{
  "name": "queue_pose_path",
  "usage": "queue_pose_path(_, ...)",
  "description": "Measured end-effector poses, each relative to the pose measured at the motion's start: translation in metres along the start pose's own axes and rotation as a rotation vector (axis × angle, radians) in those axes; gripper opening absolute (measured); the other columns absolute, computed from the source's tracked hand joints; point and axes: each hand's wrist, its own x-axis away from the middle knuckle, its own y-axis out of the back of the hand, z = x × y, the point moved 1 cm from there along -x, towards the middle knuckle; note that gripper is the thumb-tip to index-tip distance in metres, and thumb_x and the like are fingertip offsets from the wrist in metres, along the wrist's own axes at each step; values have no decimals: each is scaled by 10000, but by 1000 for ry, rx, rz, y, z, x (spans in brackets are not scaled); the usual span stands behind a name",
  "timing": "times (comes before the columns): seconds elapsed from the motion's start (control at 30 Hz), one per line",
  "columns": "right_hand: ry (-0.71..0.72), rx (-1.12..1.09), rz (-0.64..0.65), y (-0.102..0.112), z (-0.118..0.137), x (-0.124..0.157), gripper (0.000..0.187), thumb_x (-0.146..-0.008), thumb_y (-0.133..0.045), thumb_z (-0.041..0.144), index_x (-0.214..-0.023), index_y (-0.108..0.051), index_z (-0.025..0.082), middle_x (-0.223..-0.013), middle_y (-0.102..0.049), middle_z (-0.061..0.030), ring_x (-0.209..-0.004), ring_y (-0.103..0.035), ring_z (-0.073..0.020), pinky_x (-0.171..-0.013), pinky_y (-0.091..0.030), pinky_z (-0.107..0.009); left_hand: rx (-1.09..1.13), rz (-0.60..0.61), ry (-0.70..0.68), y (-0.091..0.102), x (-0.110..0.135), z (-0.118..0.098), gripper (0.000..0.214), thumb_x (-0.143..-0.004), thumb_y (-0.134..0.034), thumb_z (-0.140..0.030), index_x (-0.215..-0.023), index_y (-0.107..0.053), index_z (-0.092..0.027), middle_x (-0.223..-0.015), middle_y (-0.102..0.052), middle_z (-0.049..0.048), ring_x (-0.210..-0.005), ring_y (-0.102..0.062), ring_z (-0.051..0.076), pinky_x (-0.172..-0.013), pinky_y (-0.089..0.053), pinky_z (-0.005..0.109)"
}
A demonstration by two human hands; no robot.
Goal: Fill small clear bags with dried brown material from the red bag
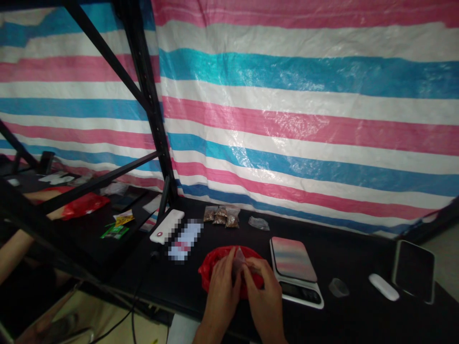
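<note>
Both my hands are together over a red plastic bag (208,267) that lies with its mouth open at the front of the black table. My left hand (223,284) is closed on one side of a small clear plastic bag (238,258). My right hand (264,286) pinches the same bag from the other side with thumb and fingers. What is inside the small bag, and most of what the red bag contains, is hidden by my hands. Just right of my right hand is a white kitchen scale (296,265) with a shiny square plate.
Several small bags of brown bits (222,216) lie behind, beside a clear bag (258,223). Another clear bag (339,287), a white oval object (383,286) and a tablet-like device (414,271) lie right. Left are a white power bank (168,227), black rack frame and a co-worker's arm (14,253).
</note>
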Motion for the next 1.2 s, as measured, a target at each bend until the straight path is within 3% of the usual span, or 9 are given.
queue_pose_path(0.4, 104, 59, -51, -1, -2, 8, 171, -912, -607, 359, -879, -729, 243, -899, -742, -28, -852, -709, -193, -800, -551, -249, 21, -47, -15, 1, 0, 17, 574, -941, -508, -240, -1507, -410, -253, -1537, -491, 99, -1420, -459, 253, -1180, -381, 503)
queue_pose_path(0.6, 40, 74, -52, 1, -2, 5, 258, -888, -634, 468, -869, -748, 237, -906, -767, -47, -851, -728, -221, -795, -571, -276, -8, -9, -15, 6, -3, 14, 558, -965, -416, -193, -1519, -397, -248, -1489, -541, 117, -1362, -524, 245, -1143, -430, 493)
queue_pose_path(0.7, -7, 83, -58, 7, -8, 1, 296, -871, -638, 508, -885, -764, 240, -947, -780, -61, -900, -731, -250, -860, -568, -320, -43, -21, -49, 8, -4, 13, 564, -952, -476, -215, -1510, -406, -257, -1480, -549, 110, -1356, -529, 253, -1134, -442, 490)
queue_pose_path(0.77, -45, 78, -88, 12, -15, -9, 322, -850, -650, 531, -899, -769, 236, -952, -786, -68, -898, -731, -262, -851, -571, -336, -81, -91, -105, 10, -4, 16, 594, -923, -555, -242, -1499, -411, -255, -1479, -544, 115, -1360, -522, 270, -1123, -454, 490)
queue_pose_path(0.87, -77, 62, -157, 21, -29, -43, 375, -810, -663, 565, -878, -755, 208, -880, -785, -80, -801, -729, -263, -738, -576, -335, -170, -317, -150, 21, 1, 26, 590, -894, -620, -317, -1454, -448, -242, -1430, -561, 143, -1343, -519, 315, -1098, -462, 521)
queue_pose_path(0.97, -58, 117, -225, 34, -45, -89, 414, -786, -636, 572, -903, -730, 186, -897, -777, -102, -818, -721, -275, -766, -560, -374, -246, -563, 77, 36, 10, 38, 568, -933, -537, -433, -1436, -437, -188, -1332, -582, 204, -1210, -596, 354, -1023, -487, 574)
queue_pose_path(1.07, -54, 167, -152, 45, -58, -117, 393, -736, -639, 538, -883, -731, 185, -863, -766, -109, -824, -715, -297, -804, -550, -430, -126, -442, 363, 39, 17, 44, 687, -959, -424, -525, -1514, -283, -145, -1163, -650, 186, -961, -709, 318, -880, -561, 508)
queue_pose_path(1.13, -45, 193, -121, 50, -62, -114, 361, -673, -695, 497, -854, -742, 188, -909, -758, -121, -902, -703, -324, -883, -528, -473, 35, -283, 426, 35, 18, 43, 687, -976, -371, -477, -1540, -189, -130, -976, -697, 107, -831, -738, 267, -817, -578, 415)
queue_pose_path(1.2, -15, 231, -87, 50, -61, -95, 368, -706, -685, 467, -943, -754, 194, -1024, -746, -129, -1015, -679, -336, -950, -500, -495, 158, -211, 411, 31, 13, 40, 676, -964, -380, -417, -1532, -177, -111, -840, -685, 40, -756, -731, 228, -787, -573, 351)
